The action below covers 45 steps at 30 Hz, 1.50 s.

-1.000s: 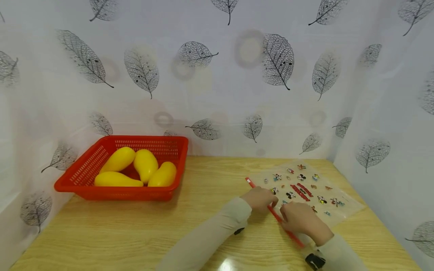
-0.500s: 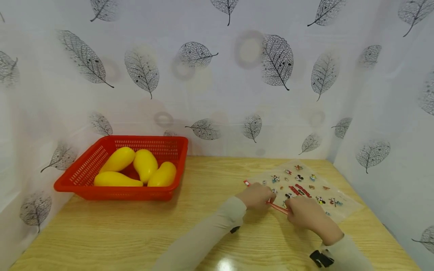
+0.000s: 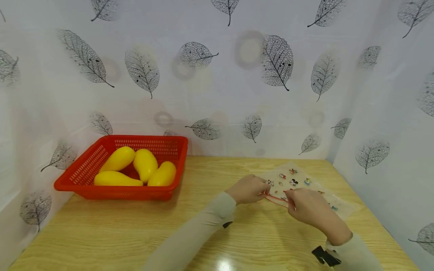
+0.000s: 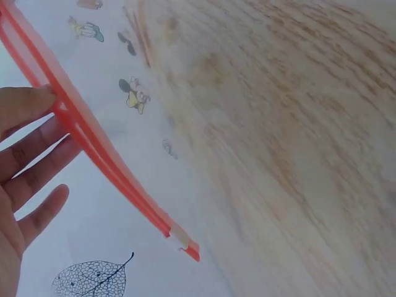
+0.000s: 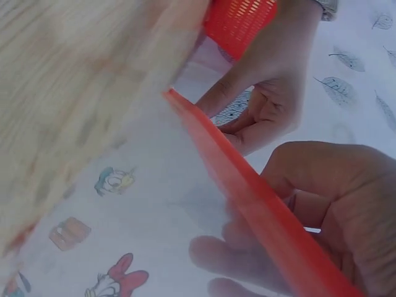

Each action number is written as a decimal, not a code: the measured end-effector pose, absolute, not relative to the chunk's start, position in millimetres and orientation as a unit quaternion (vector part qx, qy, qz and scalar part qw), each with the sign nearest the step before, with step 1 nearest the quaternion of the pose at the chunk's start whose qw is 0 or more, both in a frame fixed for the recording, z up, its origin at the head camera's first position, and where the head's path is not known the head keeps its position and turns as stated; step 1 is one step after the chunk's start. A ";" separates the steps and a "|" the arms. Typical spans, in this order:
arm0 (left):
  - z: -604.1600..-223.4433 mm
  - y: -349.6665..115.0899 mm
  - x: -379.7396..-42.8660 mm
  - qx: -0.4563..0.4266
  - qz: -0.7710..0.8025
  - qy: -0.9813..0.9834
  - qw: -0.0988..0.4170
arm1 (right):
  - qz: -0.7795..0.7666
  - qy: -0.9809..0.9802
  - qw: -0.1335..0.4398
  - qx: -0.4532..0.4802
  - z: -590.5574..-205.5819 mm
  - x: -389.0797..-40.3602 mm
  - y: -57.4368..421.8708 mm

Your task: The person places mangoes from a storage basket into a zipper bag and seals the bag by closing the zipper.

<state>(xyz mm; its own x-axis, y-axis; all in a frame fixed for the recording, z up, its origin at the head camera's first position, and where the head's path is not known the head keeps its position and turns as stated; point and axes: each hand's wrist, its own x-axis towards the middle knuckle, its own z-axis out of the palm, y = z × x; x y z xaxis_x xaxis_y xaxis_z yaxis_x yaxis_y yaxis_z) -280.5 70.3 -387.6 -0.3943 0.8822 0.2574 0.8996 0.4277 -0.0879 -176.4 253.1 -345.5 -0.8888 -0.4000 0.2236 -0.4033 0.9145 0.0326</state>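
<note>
A clear zip bag printed with small cartoon figures lies over the right side of the table, its near edge raised. Along that edge runs a red zip strip, with a pale slider near one end. My left hand pinches the strip between thumb and fingers. To its right, my right hand grips the same edge; in the right wrist view its fingers show through the film behind the strip. Between the hands, two red lines stand slightly apart.
A red plastic basket stands at the back left with several yellow mangoes in it. Behind and beside the wood-grain table hangs a white curtain printed with dark leaves.
Both hands have raised the bag's red edge off the table and tilted it up. The left hand has shifted left and away, and the bag's prints have slid left with it.
</note>
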 end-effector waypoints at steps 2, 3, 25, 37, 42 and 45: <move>-385.2 68.4 -279.9 -0.540 -0.037 -0.828 0.148 | 0.001 -0.967 0.133 0.215 -340.5 -175.6 251.6; -384.0 67.6 -279.6 -0.541 -0.036 -0.825 0.158 | 0.000 -0.966 0.139 0.217 -338.0 -175.4 250.8; -373.0 70.3 -277.5 -0.481 -0.139 -0.760 0.415 | 0.003 -0.965 0.177 0.192 -311.0 -171.4 256.9; -358.8 74.4 -277.3 -0.497 -0.199 -0.703 0.468 | 0.019 -0.915 0.333 0.227 -302.9 -171.3 257.9; -355.7 75.0 -279.2 -0.488 -0.193 -0.691 0.497 | 0.030 -0.887 0.394 0.239 -300.3 -171.8 258.5; -356.3 75.5 -279.6 -0.476 -0.181 -0.695 0.508 | 0.036 -0.883 0.405 0.233 -300.8 -172.2 258.3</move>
<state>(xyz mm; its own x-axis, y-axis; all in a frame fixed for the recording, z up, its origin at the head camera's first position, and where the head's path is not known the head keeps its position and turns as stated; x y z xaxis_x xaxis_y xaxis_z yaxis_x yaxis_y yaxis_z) -279.6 75.5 -356.3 -0.0309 0.4764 0.8787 0.8450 0.4820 -0.2316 -172.2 258.3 -300.8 -0.5631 -0.3834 0.7321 -0.4410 0.8886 0.1261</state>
